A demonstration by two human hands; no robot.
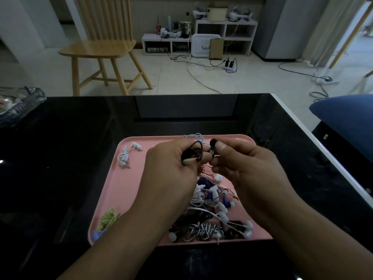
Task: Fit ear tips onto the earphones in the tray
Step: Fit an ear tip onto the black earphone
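Head view. A pink tray lay on a glossy black table, and both hands were raised just above its far half, close together.

The left hand was curled round a bunched black earphone cable, a loop of which rose above the knuckles; its thumb and forefinger pinched the cable's end toward the right hand.

The right hand pinched a small black ear tip between thumb and forefinger, with the remaining fingers curled beneath. The tip sat at the top of the pinch, just beside a small metallic earbud held where the fingertips of the two hands met. Whether the tip already touched the earbud could not be told.

In the tray, below and between the wrists, lay a tangled heap of earphones in white, blue, black and striped cable, several with white tips. A white set lay apart near the tray's far left corner, and a green set lay near its near left corner. A pale blue cable curled at the far rim behind the hands.

Beyond the table stood a wooden chair on a tiled floor, with low white shelves against the wall.
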